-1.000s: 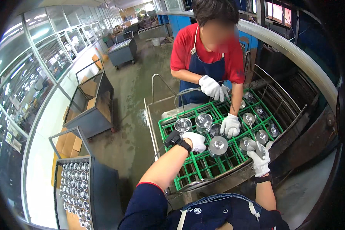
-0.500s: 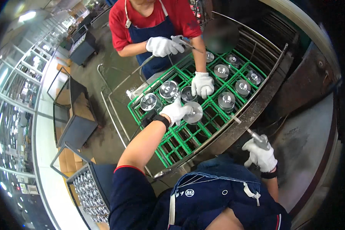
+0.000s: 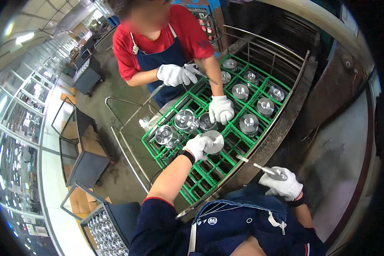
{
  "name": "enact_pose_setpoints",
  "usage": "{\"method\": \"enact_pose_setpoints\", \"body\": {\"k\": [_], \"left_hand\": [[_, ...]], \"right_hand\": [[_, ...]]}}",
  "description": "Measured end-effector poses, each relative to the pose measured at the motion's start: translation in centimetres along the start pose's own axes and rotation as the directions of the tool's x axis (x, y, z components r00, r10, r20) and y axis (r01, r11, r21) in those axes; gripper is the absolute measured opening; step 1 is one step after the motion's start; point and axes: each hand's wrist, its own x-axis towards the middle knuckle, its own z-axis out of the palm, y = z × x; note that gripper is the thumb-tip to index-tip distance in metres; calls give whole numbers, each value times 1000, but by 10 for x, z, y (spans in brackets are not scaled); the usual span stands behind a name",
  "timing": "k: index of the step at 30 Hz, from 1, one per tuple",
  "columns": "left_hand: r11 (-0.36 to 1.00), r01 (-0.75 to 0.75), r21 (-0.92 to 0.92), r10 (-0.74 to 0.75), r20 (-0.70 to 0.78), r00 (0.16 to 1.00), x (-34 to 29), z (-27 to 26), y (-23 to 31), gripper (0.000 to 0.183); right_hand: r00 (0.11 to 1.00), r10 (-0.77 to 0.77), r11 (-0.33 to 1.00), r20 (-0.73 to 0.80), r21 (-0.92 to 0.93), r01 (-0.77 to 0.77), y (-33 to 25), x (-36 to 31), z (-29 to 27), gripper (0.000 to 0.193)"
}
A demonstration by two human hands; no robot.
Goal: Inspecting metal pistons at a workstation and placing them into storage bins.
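Observation:
My left hand [image 3: 196, 147], in a white glove, grips a round machined metal part [image 3: 214, 142] by its edge, its flat silvery face turned up over the green grid rack [image 3: 202, 176]. In my right hand [image 3: 282, 186], also gloved, is a grey air blow gun [image 3: 275, 173]. Its thin nozzle points left toward the rack's near edge. Two hollow metal parts [image 3: 186, 121] sit in the rack beyond my left hand. Several more round parts [image 3: 248, 124] stand in its cells at the right and far side.
Opposite me a co-worker in a red shirt and blue apron [image 3: 151, 57] rests one gloved hand [image 3: 221, 110] on the rack and holds a similar tool in the other [image 3: 176, 75]. A metal rail [image 3: 130, 150] runs along the left. Carts [image 3: 89, 147] stand on the floor further left.
My right hand has moved slightly left, bringing the blow gun's nozzle closer to the rack's near edge. My left hand keeps its grip on the metal part. The view has shifted a little.

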Motion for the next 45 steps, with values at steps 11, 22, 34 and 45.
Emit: {"method": "enact_pose_setpoints", "body": {"k": [11, 22, 34, 45], "left_hand": [[943, -259, -209, 204, -254, 946, -84, 47, 79, 70], [306, -229, -924, 169, -184, 968, -141, 13, 100, 31], [204, -99, -974, 367, -17, 930, -145, -3, 93, 43], [-108, 4, -994, 481, -49, 876, -156, 4, 70, 59]], "right_hand": [[989, -97, 988, -107, 106, 108, -5, -5, -4, 18], [936, -321, 943, 146, 143, 301, -35, -11, 7, 18], [938, -341, 934, 59, 137, 330, -27, 7, 16, 22], [925, -333, 936, 184, 184, 300, -30, -3, 27, 20]]}}
